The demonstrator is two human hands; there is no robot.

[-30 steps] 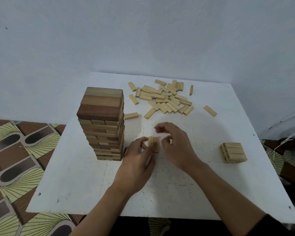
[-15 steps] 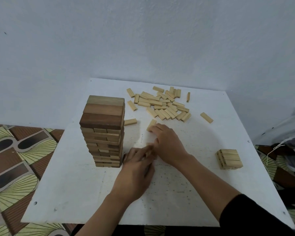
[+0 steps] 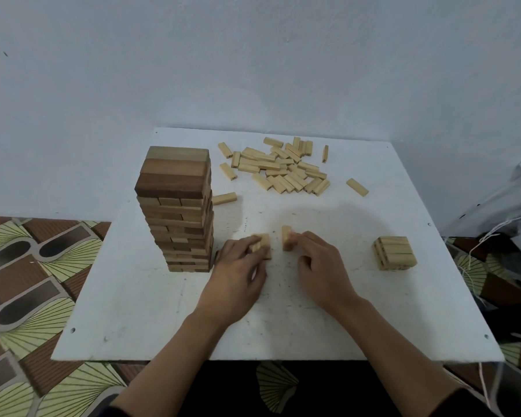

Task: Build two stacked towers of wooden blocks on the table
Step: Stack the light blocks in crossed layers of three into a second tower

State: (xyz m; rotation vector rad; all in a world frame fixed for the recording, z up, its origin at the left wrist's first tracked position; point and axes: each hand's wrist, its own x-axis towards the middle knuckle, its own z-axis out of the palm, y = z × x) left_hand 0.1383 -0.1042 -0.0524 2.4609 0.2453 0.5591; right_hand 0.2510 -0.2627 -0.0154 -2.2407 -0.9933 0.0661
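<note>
Hands: both low over the middle of the worktop [image 3: 163,326], side by side with a small gap between them.
Left hand [image 3: 238,275]: fingers curled over the left block [image 3: 264,246], gripping it. Whether a second piece sits under the fingers cannot be told.
Right hand [image 3: 319,275]: thumb and fingertips pinch the right block [image 3: 287,236] at its near end, and the other fingers are folded in.
Held blocks: just apart and not touching, each with its long axis running roughly away from the person.
Low stack [image 3: 394,252]: the started second tower. It sits to the right of the hands, well apart from them and about level with them in depth. Its top layer runs left to right.
Nearer hand: the right, clearly. The left would have to reach across.
Key relation: the held blocks already lie crosswise to that top layer. The next course therefore likely needs only a sideways carry to the right, with no turn.
Tower [image 3: 178,206]: tall and upright, just beside the left hand. A stray wrist there is probably the main risk.
Pile [image 3: 283,170]: loose blocks scattered at the far side, beyond both hands.
Stage: one tower looks finished and the second is barely begun, by my reading.
</note>
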